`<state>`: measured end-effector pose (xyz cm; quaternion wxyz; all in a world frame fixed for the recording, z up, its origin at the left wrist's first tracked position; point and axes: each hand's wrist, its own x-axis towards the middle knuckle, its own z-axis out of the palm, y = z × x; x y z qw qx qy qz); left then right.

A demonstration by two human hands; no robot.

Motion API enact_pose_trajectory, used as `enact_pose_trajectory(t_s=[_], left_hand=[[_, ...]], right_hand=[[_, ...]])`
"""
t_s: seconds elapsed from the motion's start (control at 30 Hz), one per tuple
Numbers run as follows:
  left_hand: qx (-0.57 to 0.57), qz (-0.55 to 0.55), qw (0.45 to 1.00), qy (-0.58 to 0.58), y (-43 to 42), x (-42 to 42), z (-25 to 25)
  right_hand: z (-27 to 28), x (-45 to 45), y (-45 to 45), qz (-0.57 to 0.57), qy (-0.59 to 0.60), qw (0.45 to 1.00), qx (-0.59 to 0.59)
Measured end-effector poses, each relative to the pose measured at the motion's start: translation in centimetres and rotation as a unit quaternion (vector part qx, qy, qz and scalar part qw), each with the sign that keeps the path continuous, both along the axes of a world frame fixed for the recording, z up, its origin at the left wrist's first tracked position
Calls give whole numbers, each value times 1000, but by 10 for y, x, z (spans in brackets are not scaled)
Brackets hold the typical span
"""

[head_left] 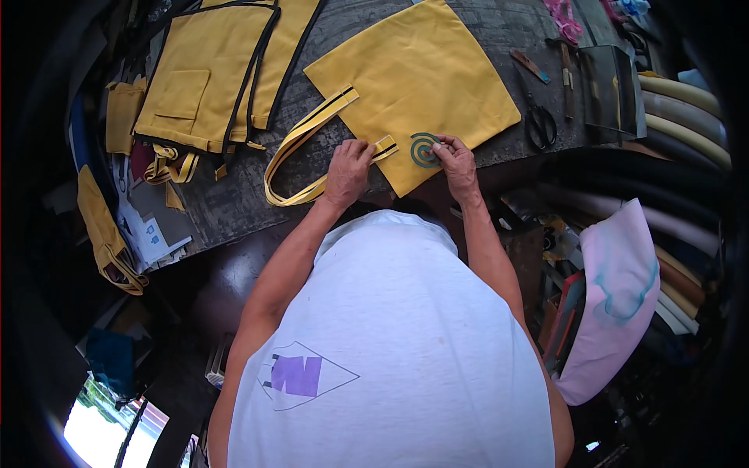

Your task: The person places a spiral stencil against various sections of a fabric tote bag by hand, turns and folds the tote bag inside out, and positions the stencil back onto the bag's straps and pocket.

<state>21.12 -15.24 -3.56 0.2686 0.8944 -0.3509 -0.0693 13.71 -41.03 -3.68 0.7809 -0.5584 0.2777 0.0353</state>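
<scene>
A yellow cloth bag (421, 70) lies flat and askew on the dark worktable. Its striped yellow, white and black handle (386, 147) loops out to the left from the bag's near-left edge. My left hand (349, 168) is closed over the handle near its lower end, with the fingers curled down. A green mosquito coil (424, 150) is over the bag's near corner. Between thumb and fingertips, my right hand (459, 166) pinches the coil's right edge. Whether the coil rests on the cloth or hangs just above it, I cannot tell.
Yellow pieces with black edging (207, 70) are stacked at the table's left. Black-handled scissors (540, 127) and a hammer (566, 70) lie right of the bag. Material rolls (683, 117) stand at the right, with a pink cloth piece (612, 312) below. Yellow straps hang off the left edge.
</scene>
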Motion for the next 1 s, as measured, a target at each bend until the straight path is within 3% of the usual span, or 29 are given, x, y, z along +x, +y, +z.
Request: enact_pose_trajectory(t_s=[0.1,0.2,0.3,0.63,0.87,1.0], left_hand=[[23,11,999,28,4,6,-6],[23,-38,993,-108,-7,1,24],[53,-126,990,-29,-5,-9,10],[210,-10,977,-36,90,-21,17],[178,72,981,25,134,-49,14],[162,61,984,-49,129,-47,24]], right_hand=[[0,0,-1,-7,0,1000,17],[-11,-2,-7,-4,6,1000,23],[4,2,0,-41,9,998,53],[-1,-4,-1,-49,-8,996,70],[0,-2,-7,-36,-8,995,91],[-1,-2,-7,-19,-1,995,96]])
